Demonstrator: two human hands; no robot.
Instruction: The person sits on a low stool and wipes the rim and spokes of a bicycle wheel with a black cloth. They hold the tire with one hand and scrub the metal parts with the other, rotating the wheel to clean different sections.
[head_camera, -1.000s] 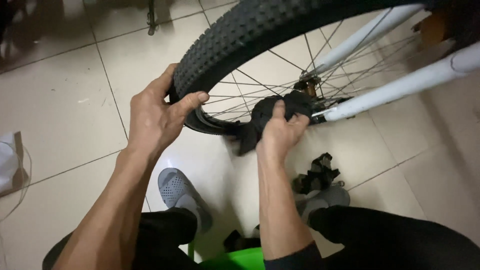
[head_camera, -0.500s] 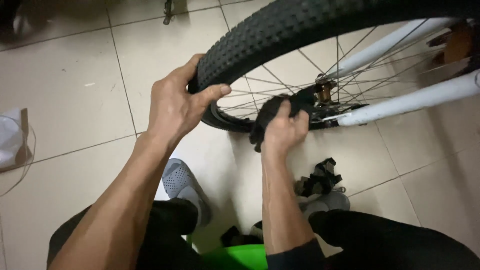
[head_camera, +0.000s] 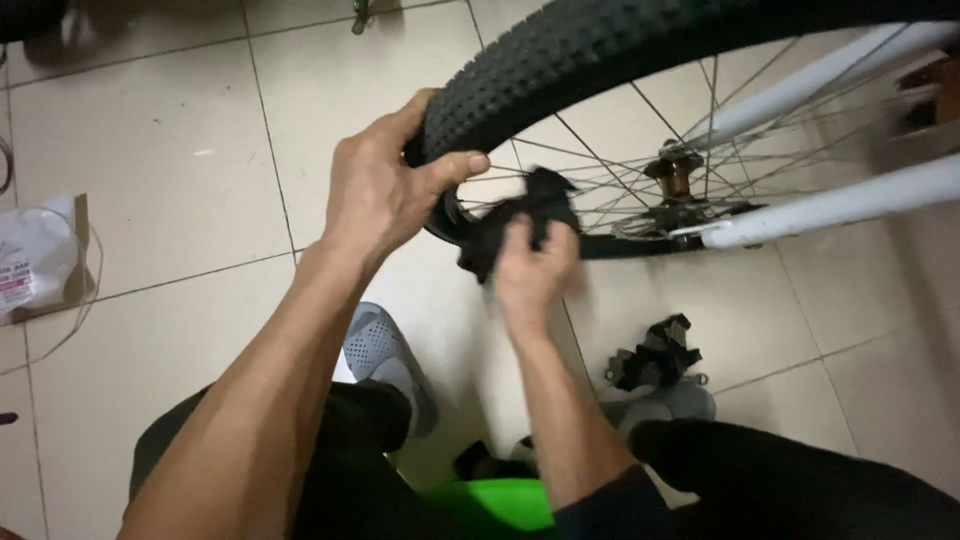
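Left hand fingers grip the tyre; right hand fingers pinch a black cloth.

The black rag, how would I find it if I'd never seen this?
Find the big knobbly tyre up top. Just inside its rim, by the spokes, the right hand bunches the black rag. It is the only soft, crumpled thing among hard metal.

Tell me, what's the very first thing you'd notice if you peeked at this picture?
The big knobbly black rubber bicycle tyre arching across the top grabs the eye first, with thin silver spokes fanning below it. The left hand grips the tyre's lower edge, while the right hand presses a crumpled black cloth against the wheel rim. A pale white bicycle frame tube slants across the right side, above the beige floor tiles.
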